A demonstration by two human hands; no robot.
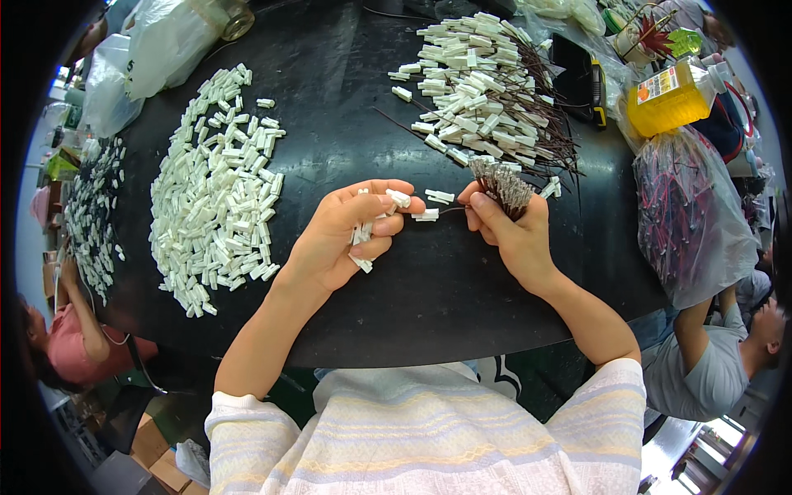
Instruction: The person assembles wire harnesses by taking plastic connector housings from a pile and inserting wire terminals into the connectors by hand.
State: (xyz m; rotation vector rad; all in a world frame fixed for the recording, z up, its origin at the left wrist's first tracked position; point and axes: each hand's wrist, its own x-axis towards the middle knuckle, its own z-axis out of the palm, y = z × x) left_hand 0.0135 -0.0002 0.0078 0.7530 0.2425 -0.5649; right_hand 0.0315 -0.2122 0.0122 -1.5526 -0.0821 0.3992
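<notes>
Toward the left end of the table (429, 318), a broad heap of loose white housings (216, 198) shows no wires — apparently the large share left to do. Near the front edge, the left hand (330, 227) curls around several white pieces (398, 198). Between the separated hands, a wire reaches a single housing (426, 215); whether it is seated, I cannot tell. The right hand (521, 239) grips a silvery-tipped wire bundle (505, 188). Toward the far right edge, wired housings (474, 82) lie piled — seemingly done.
</notes>
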